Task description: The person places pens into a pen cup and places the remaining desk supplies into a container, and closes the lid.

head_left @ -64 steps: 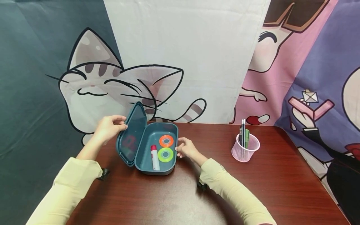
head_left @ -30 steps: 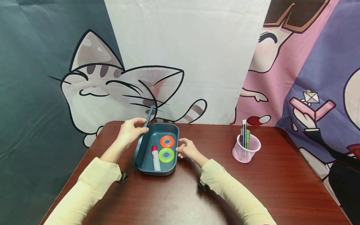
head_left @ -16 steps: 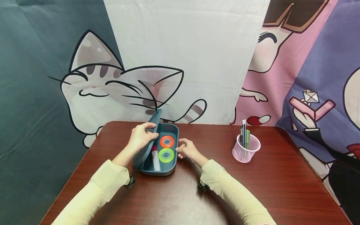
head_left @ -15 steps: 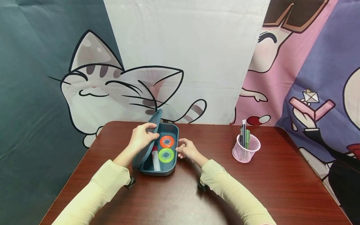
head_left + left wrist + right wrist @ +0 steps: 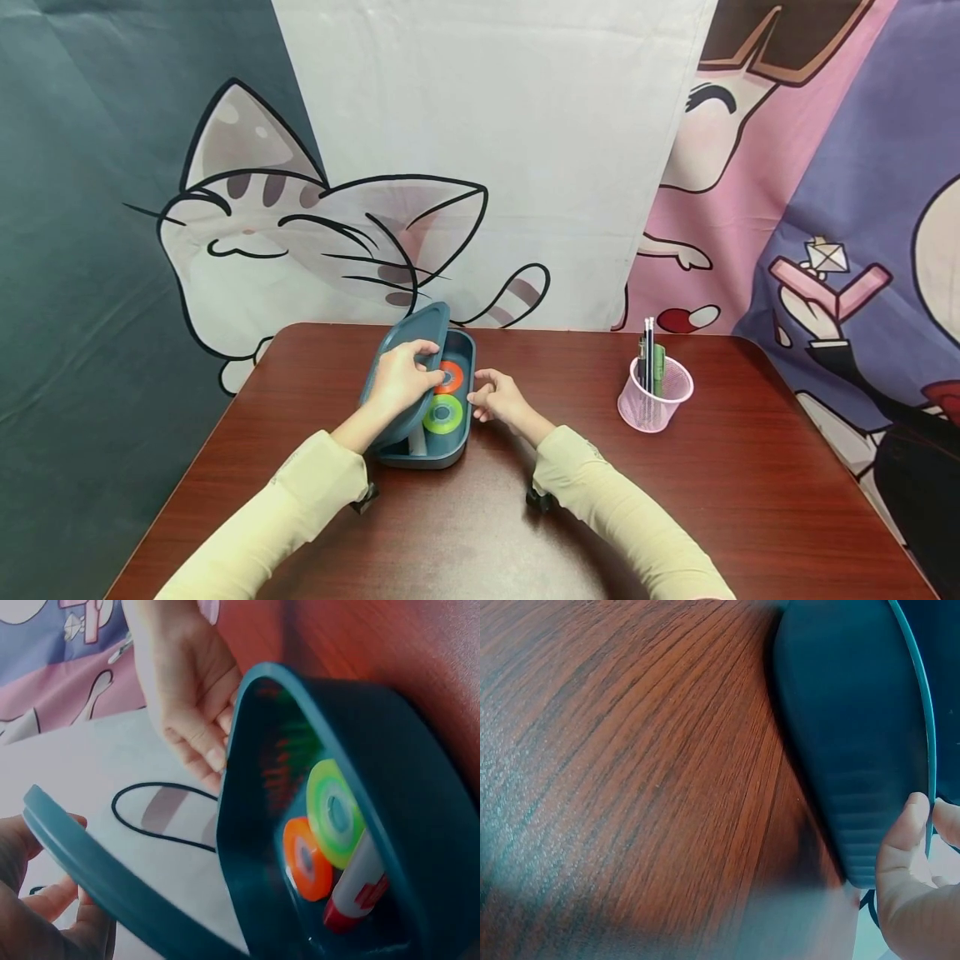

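A dark teal plastic box [image 5: 450, 456] stands on the table with its hinged lid [image 5: 429, 323] tilted up over its left part. My left hand [image 5: 401, 381] pinches the lid's free edge between thumb and fingers. At the right rim of the box, my right hand [image 5: 502, 398] pinches the wall, thumb outside in the right wrist view. Inside lie an orange tape roll [image 5: 454, 379], a lime-green tape roll [image 5: 456, 414] and a white tube [image 5: 417, 442]. The lid hides the tube's upper part from above; its red cap [image 5: 340, 918] shows in the left wrist view.
A pink mesh pen cup [image 5: 655, 408] with several pens stands to the right of the box, apart from my right arm. The brown wooden table [image 5: 450, 533] ends at the back against a printed cat backdrop [image 5: 247, 233].
My left hand has swung the lid from leaning outward on the left, up and over to the right, covering part of the box. My right hand stays at the right rim.
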A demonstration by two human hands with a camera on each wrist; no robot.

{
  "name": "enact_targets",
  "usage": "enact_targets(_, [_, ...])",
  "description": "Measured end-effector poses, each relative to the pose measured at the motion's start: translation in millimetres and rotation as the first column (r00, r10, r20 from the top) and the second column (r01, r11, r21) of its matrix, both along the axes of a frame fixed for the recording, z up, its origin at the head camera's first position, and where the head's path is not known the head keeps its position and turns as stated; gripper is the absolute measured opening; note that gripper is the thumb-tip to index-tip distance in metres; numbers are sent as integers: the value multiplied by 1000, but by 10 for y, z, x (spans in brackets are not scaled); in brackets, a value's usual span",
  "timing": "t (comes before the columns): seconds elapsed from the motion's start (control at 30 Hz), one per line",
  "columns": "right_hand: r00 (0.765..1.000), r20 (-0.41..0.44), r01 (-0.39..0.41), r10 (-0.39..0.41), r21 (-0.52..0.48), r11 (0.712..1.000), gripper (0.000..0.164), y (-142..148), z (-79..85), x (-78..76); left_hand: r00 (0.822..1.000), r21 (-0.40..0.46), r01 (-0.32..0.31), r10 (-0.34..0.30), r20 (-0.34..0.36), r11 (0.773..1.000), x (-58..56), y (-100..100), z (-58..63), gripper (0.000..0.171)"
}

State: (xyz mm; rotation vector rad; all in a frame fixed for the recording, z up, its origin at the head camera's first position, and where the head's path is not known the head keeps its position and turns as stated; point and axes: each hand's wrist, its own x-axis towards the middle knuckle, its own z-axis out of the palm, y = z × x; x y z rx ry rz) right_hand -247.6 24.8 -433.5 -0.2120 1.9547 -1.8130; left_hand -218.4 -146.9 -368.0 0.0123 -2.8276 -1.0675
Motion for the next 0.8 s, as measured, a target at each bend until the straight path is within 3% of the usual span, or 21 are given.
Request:
enact_targets(0.2, [1000, -7, -9, 9, 4, 1000, 53, -13, -45, -45, 1000, -65, -1, -1, -27, 998, 26, 89, -92, 37])
enact_targets(0.47, [1000, -19, 17, -17, 8, 1000, 53, -31, -270, -176, 999, -122, 10, -14, -33, 993, 51, 166, -179, 39])
enact_targets(0.63, [994, -64, 88, -85, 37, 995, 46, -48, -324, -230, 1000, -141, 5, -6, -9, 990, 66, 213, -212, 41])
enact_targets(0.8, [984, -47, 171, -171, -20, 985, 40, -56, -279, -319, 1000, -156, 13, -12, 12, 988, 64, 259, -230, 42])
